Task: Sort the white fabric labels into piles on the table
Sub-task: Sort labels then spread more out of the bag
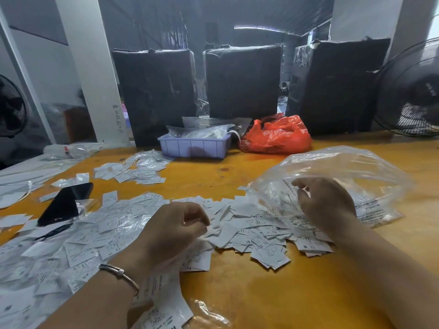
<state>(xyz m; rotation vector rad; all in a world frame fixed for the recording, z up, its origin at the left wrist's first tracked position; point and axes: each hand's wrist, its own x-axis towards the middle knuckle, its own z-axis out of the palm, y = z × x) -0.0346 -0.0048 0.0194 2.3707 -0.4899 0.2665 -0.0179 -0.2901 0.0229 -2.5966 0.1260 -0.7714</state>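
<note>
Several white fabric labels (251,231) with printed size letters lie heaped across the middle of the orange wooden table (285,293). More labels (59,248) cover the left side, and a smaller pile (135,172) sits farther back. My left hand (173,231) hovers over the heap with its fingers curled, pinching at labels by its fingertips. My right hand (325,205) grips the edge of a large clear plastic bag (344,169) that rests over the right end of the heap.
A black phone (64,205) lies among labels at the left. A lilac tray (194,146) with clear bags and a red plastic bag (278,136) stand at the back, before three black wrapped boxes (242,81). A fan (413,91) stands at the far right.
</note>
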